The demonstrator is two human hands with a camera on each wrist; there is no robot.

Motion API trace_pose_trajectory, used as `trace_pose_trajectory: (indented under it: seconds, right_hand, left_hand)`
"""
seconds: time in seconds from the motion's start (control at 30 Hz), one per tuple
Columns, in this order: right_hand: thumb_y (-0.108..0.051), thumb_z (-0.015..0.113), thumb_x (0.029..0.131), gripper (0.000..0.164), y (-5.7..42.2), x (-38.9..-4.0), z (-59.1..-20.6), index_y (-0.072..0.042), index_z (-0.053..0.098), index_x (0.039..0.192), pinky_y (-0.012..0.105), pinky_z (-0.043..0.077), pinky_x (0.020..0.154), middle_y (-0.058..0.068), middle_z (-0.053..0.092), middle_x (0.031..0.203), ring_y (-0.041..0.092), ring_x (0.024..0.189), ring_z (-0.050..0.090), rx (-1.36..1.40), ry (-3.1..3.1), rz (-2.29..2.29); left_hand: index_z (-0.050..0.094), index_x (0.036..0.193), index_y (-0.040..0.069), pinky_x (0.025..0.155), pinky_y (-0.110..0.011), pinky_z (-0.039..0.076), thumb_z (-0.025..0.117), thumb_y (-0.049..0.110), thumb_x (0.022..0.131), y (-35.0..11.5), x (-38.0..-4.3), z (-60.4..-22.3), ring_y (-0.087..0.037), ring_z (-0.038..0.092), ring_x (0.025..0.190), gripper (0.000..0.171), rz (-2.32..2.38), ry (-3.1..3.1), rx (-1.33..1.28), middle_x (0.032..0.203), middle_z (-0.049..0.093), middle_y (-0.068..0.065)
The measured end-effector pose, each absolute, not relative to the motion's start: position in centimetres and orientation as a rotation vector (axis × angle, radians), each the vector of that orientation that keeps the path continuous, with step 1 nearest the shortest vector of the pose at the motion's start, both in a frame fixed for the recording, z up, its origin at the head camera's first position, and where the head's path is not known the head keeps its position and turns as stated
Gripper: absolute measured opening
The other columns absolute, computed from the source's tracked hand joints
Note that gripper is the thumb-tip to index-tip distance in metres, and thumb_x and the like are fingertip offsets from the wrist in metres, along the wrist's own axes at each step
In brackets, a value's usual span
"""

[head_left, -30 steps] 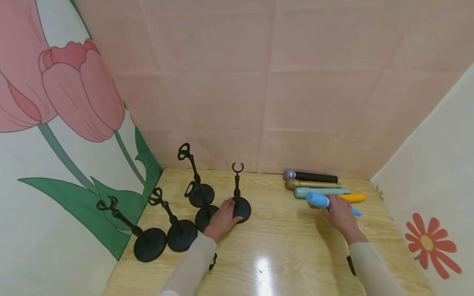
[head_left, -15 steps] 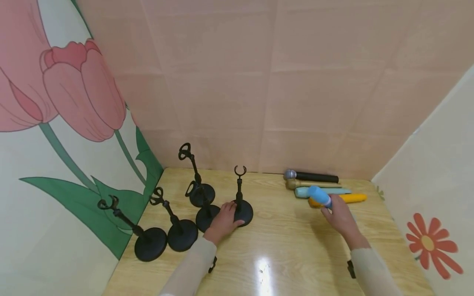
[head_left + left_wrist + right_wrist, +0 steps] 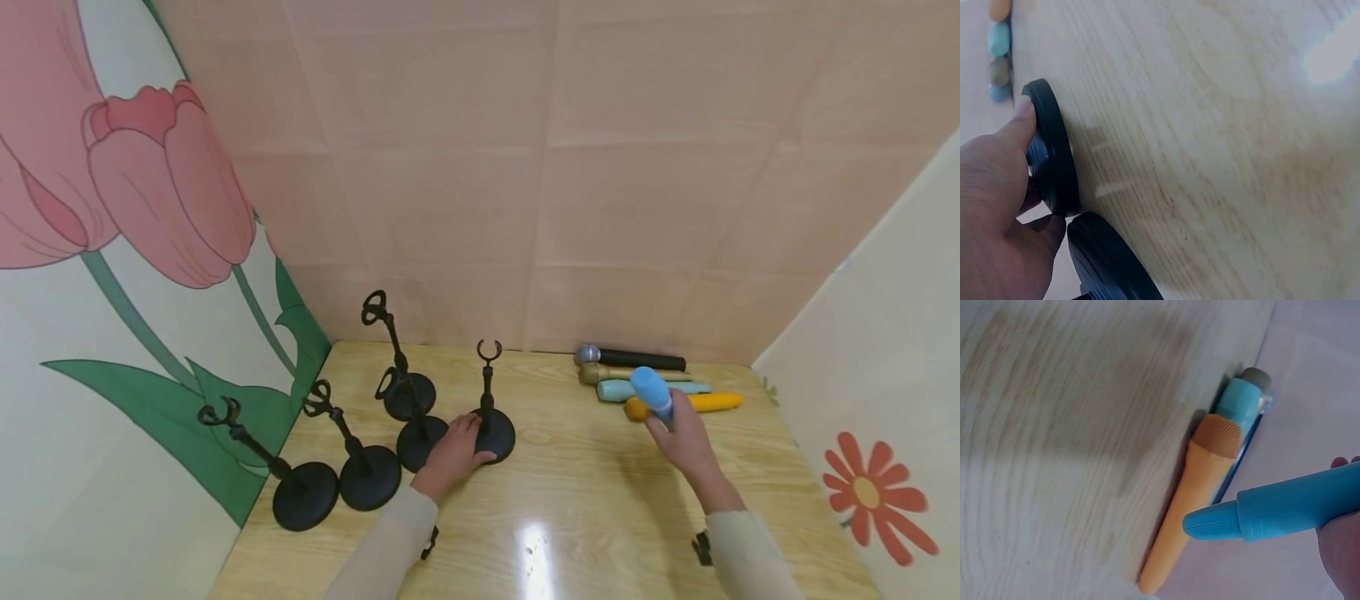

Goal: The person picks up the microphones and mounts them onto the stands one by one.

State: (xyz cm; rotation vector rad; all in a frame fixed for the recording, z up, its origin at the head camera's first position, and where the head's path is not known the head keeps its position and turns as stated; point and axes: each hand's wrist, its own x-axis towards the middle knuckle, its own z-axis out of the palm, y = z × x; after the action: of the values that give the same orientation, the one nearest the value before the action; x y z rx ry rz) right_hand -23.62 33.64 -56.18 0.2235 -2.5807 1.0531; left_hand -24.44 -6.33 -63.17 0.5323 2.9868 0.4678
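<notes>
My left hand [image 3: 450, 454] grips the round base of a black microphone stand [image 3: 497, 437], which stands upright with its C-shaped clip at the top. In the left wrist view, thumb and fingers hold the rim of that base [image 3: 1057, 150]. At the right, my right hand [image 3: 688, 442] holds a blue microphone [image 3: 651, 390] above the table, its head tilted up. The right wrist view shows the lower end of the blue microphone [image 3: 1291, 506] sticking out past the hand, over an orange microphone [image 3: 1191, 500].
Several more black stands, including a leftmost one [image 3: 303, 496] and a rear one [image 3: 408, 396], crowd the table's left side. Black [image 3: 645, 359], gold [image 3: 637, 374], mint [image 3: 615, 390] and orange microphones lie in a row at the back right, near the pink backdrop [image 3: 540, 208].
My right hand has lifted the blue microphone off the row and tipped its head upward. My left hand has shifted the stand slightly right and toward me.
</notes>
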Motion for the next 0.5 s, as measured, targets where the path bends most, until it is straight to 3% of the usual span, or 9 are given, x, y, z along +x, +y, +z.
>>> trace_pose_trajectory:
  seconds: [0.23, 0.5]
  right_hand:
    - [-0.011, 0.065, 0.086, 0.036, 32.2, -23.3, -54.8, 0.003, 0.048, 0.115, 0.059, 0.04, 0.079, 0.023, 0.055, 0.105, 0.039, 0.096, 0.052, 0.214, -2.482, 1.089]
    - [-0.019, 0.066, 0.087, 0.041, 31.0, -22.7, -53.1, -0.002, 0.048, 0.12, 0.059, 0.038, 0.085, 0.021, 0.056, 0.11, 0.038, 0.103, 0.051, 0.182, -2.435, 1.164]
  left_hand:
    - [0.038, 0.142, 0.006, 0.099, -0.039, 0.043, 0.055, 0.054, 0.087, -6.0, -23.8, -63.2, -0.026, 0.032, 0.134, 0.075, 0.461, 3.006, 0.537, 0.143, 0.036, -0.01]
    - [0.038, 0.142, 0.008, 0.097, -0.037, 0.045, 0.054, 0.056, 0.086, -5.9, -23.4, -63.7, -0.026, 0.032, 0.134, 0.076, 0.438, 3.028, 0.539, 0.144, 0.036, -0.009]
